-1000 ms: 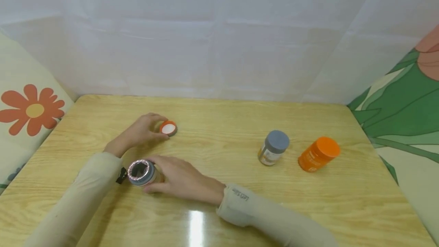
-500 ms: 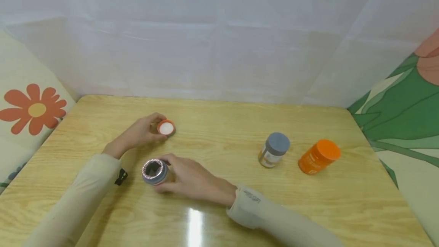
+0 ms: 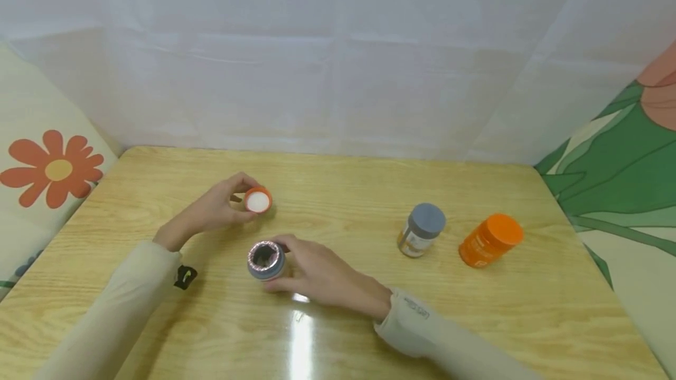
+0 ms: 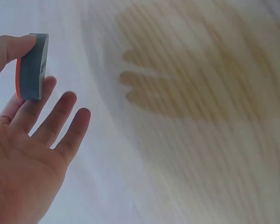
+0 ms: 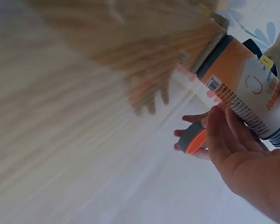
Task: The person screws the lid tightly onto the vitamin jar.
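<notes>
My left hand [image 3: 216, 207] pinches a grey screw lid [image 3: 258, 201] between thumb and fingers. The lid's orange rim and white inner face point toward the head camera. In the left wrist view the lid [image 4: 31, 70] is seen edge-on, the other fingers spread below it. Nearer the front, my right hand [image 3: 327, 271] grips a lidless jar [image 3: 267, 274] around its side. Torn silvery foil rings the jar's mouth; its contents are too dark to tell. The right wrist view shows the jar's [image 5: 247, 86] orange and white label and dark base, close to the tabletop.
A grey-lidded jar [image 3: 421, 230] and an orange jar [image 3: 491, 239] stand to the right on the wooden table [image 3: 338, 192]. A small black device [image 3: 185, 277] shows at the left cuff. White cloth [image 3: 338, 75] hangs behind the table.
My right hand has carried the jar rightward, away from the left forearm. The left hand has stayed almost in place, with the lid tipped slightly more toward the head camera.
</notes>
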Tool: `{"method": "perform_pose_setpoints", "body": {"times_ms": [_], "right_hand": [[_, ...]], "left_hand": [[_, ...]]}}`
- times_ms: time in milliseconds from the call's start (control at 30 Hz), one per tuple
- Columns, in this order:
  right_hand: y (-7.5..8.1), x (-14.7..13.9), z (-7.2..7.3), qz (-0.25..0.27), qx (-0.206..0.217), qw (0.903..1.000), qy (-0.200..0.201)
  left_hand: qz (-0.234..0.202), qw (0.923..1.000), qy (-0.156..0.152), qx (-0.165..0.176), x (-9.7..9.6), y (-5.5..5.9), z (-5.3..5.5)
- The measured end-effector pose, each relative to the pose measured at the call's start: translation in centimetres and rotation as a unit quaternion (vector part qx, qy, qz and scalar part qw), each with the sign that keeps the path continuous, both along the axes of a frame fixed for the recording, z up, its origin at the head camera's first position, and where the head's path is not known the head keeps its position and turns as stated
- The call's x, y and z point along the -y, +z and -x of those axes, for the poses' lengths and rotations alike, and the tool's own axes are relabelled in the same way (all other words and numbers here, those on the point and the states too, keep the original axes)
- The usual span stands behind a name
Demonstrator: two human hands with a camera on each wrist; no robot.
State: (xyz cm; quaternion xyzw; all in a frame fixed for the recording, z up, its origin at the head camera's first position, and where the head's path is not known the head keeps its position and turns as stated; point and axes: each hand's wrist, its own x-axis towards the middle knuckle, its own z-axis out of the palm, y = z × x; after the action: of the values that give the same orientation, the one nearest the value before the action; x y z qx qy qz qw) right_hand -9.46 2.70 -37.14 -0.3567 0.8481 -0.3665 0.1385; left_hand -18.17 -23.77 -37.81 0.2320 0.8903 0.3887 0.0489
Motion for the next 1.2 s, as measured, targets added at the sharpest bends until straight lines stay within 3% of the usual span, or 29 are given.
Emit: {"method": "perform_pose_setpoints", "body": {"times_ms": [167, 467, 1000, 1200], "right_hand": [[0.0, -1.3, -0.2, -0.001, 0.007, 0.9999, -0.008], [0.1, -3.3, -0.2, 0.008, 0.021, 0.9995, -0.021], [0.0, -6.2, -0.4, 0.044, 0.045, 0.9971, -0.042], [0.0, -7.0, -0.5, 0.045, 0.040, 0.9969, -0.052]], "left_hand": [[-0.021, 0.9996, -0.018, -0.012, -0.7, 0.3, -0.7], [-0.004, 0.9987, -0.033, -0.038, -2.3, 1.8, -2.3], [-0.033, 0.9955, -0.081, -0.037, -5.0, 3.5, -5.0], [-0.038, 0.9931, -0.096, -0.056, -5.6, 4.0, -5.5]]}}
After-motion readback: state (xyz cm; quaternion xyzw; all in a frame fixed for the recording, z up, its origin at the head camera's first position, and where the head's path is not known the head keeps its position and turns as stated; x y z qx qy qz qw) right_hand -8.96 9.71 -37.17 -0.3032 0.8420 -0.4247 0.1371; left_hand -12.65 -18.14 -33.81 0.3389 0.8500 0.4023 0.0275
